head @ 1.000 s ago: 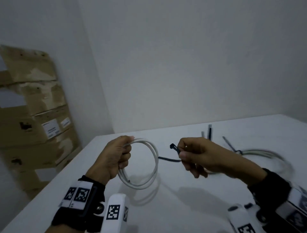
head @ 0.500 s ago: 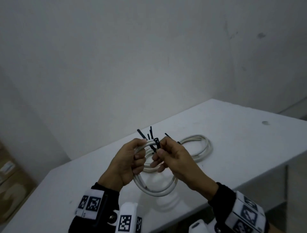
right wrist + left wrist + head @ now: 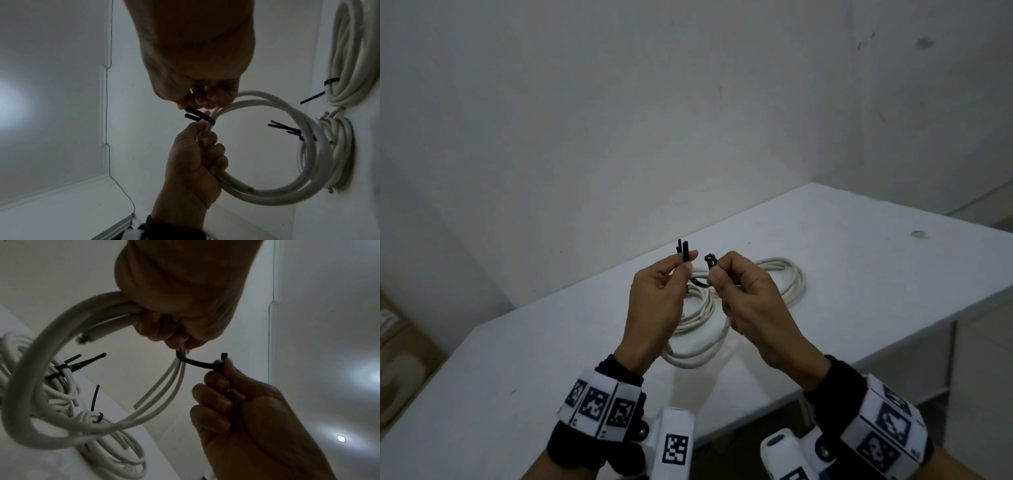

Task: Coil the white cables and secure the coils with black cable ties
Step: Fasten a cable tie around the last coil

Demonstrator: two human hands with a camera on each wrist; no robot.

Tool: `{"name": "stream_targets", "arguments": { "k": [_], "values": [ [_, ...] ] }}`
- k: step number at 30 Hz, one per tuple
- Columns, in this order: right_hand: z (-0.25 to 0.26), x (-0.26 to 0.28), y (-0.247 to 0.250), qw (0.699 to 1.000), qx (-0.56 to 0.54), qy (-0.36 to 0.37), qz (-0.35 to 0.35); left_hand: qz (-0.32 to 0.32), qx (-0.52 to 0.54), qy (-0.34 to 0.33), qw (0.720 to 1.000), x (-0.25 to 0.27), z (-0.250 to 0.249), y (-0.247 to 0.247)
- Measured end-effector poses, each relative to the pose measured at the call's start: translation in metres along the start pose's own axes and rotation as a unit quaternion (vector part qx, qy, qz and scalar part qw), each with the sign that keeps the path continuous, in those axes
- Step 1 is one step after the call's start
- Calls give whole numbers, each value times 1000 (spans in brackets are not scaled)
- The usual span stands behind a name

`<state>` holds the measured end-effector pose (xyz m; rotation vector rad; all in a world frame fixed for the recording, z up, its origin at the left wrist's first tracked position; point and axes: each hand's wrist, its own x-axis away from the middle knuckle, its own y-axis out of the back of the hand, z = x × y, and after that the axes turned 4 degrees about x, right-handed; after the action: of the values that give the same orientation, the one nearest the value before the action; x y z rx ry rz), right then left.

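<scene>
My left hand grips a white cable coil at its top, above the table; the loops hang below my hands. A black cable tie wraps round the strands just past my left fingers. My right hand pinches the tie near its head. In the right wrist view the tie runs from my right fingers round the coil, which my left hand holds. A short black end sticks up by my left fingertips.
Other white coils, bound with black ties, lie on the white table behind my hands. The table's right edge drops off near my right wrist. A grey wall stands close behind, and cardboard boxes sit at the left.
A second ago my right hand held the tie apart from the coil; now it is looped round the strands. My head has turned right, and both hands have come together.
</scene>
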<state>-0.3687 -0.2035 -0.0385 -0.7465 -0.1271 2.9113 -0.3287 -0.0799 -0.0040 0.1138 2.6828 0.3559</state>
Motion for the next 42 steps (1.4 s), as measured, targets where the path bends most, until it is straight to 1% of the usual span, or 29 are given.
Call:
{"name": "stream_targets", "arguments": {
  "k": [2,5,10,12,16,21,31,36,42],
  "values": [
    [1,-2,-2,1000,-18,1,5,-6,-27,-34,999,1,4,2],
    [3,-4,-5,1000,-10,7,20,-23,-92,-89,992,3,9,8],
    [4,-5,-14,999,3,13,43,-39,-213,-169,961,7,16,22],
    [4,-5,-19,999,-3,6,44,-46,-236,-189,952,8,16,25],
    [2,-6,-24,999,-9,-9,45,-49,-241,-199,949,11,19,31],
    [0,-4,-29,998,-7,-24,56,-60,-217,-187,956,11,24,37],
    [-5,-4,-32,997,-16,-37,70,-59,-211,-170,961,12,33,39],
    [-6,-3,-32,996,-17,-49,70,-57,-216,-172,959,13,36,39],
    [-6,-5,-28,994,-10,-63,83,-49,-246,-191,949,14,36,38]
  ]
}}
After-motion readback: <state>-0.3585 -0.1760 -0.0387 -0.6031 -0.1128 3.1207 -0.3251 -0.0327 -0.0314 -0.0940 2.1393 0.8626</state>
